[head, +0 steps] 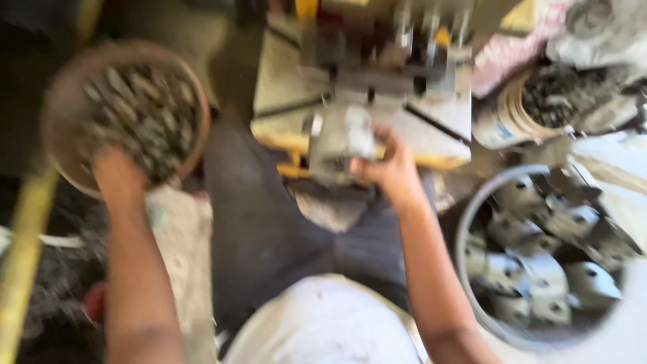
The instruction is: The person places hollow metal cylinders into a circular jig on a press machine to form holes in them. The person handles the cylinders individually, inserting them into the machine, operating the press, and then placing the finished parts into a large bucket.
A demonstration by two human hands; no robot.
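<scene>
Grey metal block (342, 138) was gripped by right hand (391, 172) at machine surface (431, 135); left hand (118, 176) was sunk in brown bowl (60, 94), grip unclear.

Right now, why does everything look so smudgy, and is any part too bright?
In the head view the whole picture is motion-blurred; the left hand in the bowl of small metal bits and the right hand on the grey metal part are smeared. Bright glare washes out the right edge by the bucket.

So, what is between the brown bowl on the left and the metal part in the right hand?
In the head view, only the person's dark-trousered thigh lies between bowl and part.
</scene>
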